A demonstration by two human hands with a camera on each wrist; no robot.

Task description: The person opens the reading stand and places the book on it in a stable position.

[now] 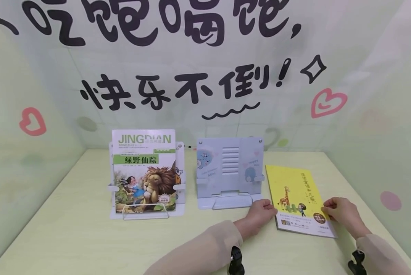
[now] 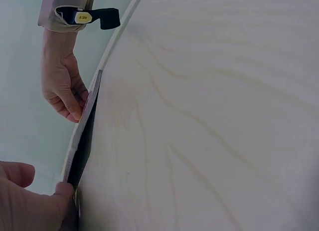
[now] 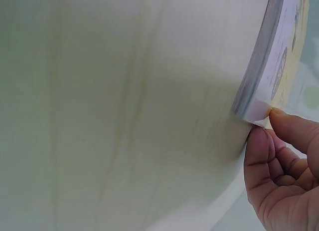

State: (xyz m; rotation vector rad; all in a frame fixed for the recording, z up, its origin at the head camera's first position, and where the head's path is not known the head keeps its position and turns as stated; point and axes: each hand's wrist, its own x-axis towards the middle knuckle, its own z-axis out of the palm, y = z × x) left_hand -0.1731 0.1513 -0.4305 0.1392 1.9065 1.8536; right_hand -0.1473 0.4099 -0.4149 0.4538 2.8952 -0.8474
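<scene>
A yellow picture book [image 1: 294, 183] with a giraffe and a child on its cover lies at the right of the table, face up and slightly turned. My left hand [image 1: 258, 217] holds its left edge near the lower corner. At the opposite edge, my right hand [image 1: 346, 215] pinches the book between thumb and fingers; the right wrist view shows the thumb [image 3: 294, 128] on the cover and fingers curled beneath. A dark gap shows under the book's edge [image 2: 82, 136] in the left wrist view.
Left of the book stands a pale blue metal bookstand [image 1: 231, 164] holding no book. Farther left, a white bookstand [image 1: 180, 187] carries an upright book [image 1: 145, 172] with a lion on its cover. Printed cloth walls [image 1: 205, 84] enclose the light wooden table [image 1: 71, 229].
</scene>
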